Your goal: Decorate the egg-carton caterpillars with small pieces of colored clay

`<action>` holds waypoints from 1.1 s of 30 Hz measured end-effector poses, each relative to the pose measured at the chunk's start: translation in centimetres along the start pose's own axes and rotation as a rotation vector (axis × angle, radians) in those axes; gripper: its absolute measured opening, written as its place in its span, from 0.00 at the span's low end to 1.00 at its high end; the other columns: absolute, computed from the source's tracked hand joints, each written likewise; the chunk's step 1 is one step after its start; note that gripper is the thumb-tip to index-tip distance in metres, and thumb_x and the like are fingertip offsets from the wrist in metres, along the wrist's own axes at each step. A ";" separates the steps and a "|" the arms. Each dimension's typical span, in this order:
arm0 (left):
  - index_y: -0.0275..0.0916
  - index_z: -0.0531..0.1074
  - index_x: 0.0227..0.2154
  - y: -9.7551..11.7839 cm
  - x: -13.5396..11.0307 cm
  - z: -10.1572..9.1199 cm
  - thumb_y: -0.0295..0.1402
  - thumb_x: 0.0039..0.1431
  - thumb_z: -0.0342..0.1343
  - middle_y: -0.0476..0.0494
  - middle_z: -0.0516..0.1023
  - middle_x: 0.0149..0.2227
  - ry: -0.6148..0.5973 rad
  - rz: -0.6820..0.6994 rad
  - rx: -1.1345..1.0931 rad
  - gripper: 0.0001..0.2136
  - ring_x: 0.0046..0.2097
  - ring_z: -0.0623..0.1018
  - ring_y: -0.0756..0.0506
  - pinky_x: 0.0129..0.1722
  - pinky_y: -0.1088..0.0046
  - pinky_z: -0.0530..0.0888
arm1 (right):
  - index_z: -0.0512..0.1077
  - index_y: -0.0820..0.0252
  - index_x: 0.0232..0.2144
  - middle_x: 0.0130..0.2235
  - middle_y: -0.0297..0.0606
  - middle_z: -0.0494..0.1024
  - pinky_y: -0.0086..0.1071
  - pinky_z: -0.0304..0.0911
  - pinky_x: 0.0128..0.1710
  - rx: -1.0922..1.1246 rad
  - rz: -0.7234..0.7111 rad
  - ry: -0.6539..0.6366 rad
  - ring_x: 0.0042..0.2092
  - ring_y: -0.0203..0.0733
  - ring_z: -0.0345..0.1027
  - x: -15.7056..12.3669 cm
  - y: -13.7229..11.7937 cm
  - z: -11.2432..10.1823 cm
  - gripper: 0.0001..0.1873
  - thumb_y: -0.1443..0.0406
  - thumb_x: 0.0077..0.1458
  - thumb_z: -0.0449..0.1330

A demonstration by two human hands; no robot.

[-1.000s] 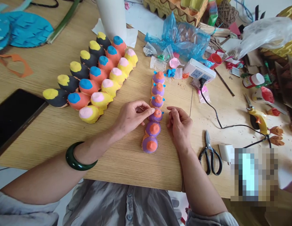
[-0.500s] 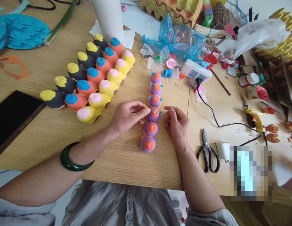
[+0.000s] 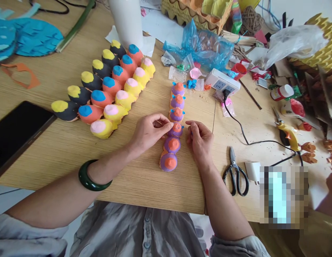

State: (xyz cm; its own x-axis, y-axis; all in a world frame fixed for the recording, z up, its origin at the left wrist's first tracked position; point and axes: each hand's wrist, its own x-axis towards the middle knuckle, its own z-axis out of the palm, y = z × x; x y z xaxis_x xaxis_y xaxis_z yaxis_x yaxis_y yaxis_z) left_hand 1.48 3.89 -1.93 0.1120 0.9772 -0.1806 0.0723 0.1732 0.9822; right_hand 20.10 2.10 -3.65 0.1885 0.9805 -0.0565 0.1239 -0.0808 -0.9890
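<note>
A strip of egg-carton cups [image 3: 168, 159], purple with orange clay tips, runs away from me down the middle of the table. The farther cups carry small blue clay bits [image 3: 182, 127] at their sides. My left hand [image 3: 152, 130] pinches thumb and forefinger together against the left side of the fourth cup from the far end; whatever lies between the fingertips is hidden. Just right of the strip, my right hand [image 3: 199, 141] is closed with curled fingers, apart from the cups. A speck of blue shows at its fingers, too small to name.
Left of the strip stand rows of black, orange and yellow egg-carton cups [image 3: 109, 85], with a black phone [image 3: 21, 134] nearby. Scissors [image 3: 235, 175], a white plug adapter [image 3: 253, 171], a power strip [image 3: 222, 81] with its cord, and a yellow glue gun [image 3: 290, 137] lie right.
The view has shifted slightly, so the left-hand things sit farther right. My left hand stays pinched at the same cup, and my right hand remains curled beside the strip.
</note>
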 end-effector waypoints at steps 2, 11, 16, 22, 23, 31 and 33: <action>0.38 0.76 0.30 0.0 0.0 0.0 0.45 0.53 0.69 0.46 0.81 0.30 0.011 -0.008 -0.004 0.15 0.30 0.80 0.47 0.26 0.75 0.79 | 0.82 0.57 0.40 0.25 0.27 0.68 0.29 0.52 0.22 -0.003 -0.010 0.002 0.22 0.30 0.58 0.0 0.0 0.0 0.18 0.50 0.65 0.61; 0.37 0.81 0.41 0.0 -0.3 -1.2 0.45 0.55 0.67 0.44 0.84 0.36 -0.021 -0.033 -0.072 0.17 0.37 0.83 0.45 0.39 0.70 0.83 | 0.81 0.60 0.32 0.20 0.25 0.59 0.30 0.43 0.21 -0.110 0.069 0.016 0.21 0.30 0.47 0.1 -0.5 -0.7 0.24 0.46 0.62 0.61; 0.35 0.79 0.52 -0.7 -0.5 -1.3 0.37 0.51 0.71 0.39 0.84 0.48 -0.091 0.044 -0.025 0.25 0.48 0.83 0.43 0.52 0.66 0.82 | 0.81 0.61 0.27 0.18 0.28 0.63 0.32 0.47 0.25 -0.312 0.006 -0.037 0.23 0.33 0.52 -0.2 -0.9 -0.7 0.22 0.51 0.62 0.59; 0.36 0.77 0.55 -1.7 -0.1 -0.8 0.37 0.53 0.69 0.38 0.82 0.52 -0.111 0.071 -0.038 0.26 0.50 0.84 0.42 0.57 0.61 0.82 | 0.81 0.60 0.26 0.19 0.29 0.66 0.32 0.50 0.26 -0.350 -0.049 -0.042 0.24 0.34 0.55 -0.4 -1.2 -0.3 0.20 0.55 0.61 0.58; 0.36 0.77 0.55 -1.8 0.0 -0.8 0.38 0.54 0.68 0.38 0.82 0.52 -0.101 0.081 -0.029 0.25 0.50 0.84 0.42 0.56 0.62 0.82 | 0.81 0.60 0.27 0.19 0.29 0.66 0.32 0.51 0.26 -0.333 -0.041 -0.039 0.24 0.34 0.56 -0.4 -1.2 -0.3 0.19 0.54 0.60 0.58; 0.36 0.78 0.54 -2.4 0.4 -1.0 0.37 0.55 0.68 0.38 0.83 0.50 -0.103 0.126 0.001 0.24 0.47 0.84 0.44 0.51 0.65 0.83 | 0.80 0.57 0.43 0.37 0.34 0.80 0.29 0.67 0.27 0.181 0.100 0.041 0.29 0.33 0.68 0.4 -1.7 -1.2 0.16 0.62 0.49 0.66; 0.37 0.78 0.54 -2.3 0.3 -1.0 0.37 0.56 0.67 0.39 0.83 0.50 -0.101 0.143 0.020 0.23 0.46 0.84 0.44 0.50 0.66 0.83 | 0.79 0.57 0.42 0.41 0.36 0.81 0.30 0.72 0.32 0.284 0.072 0.050 0.35 0.35 0.73 0.5 -1.9 -1.2 0.17 0.62 0.47 0.69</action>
State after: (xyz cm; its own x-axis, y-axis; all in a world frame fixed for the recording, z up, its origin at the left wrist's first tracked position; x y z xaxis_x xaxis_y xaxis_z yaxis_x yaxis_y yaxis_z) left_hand 0.40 3.92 -4.17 0.2211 0.9742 -0.0447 0.0681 0.0303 0.9972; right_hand 21.15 2.57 -1.62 0.2357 0.9633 -0.1285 -0.1675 -0.0900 -0.9817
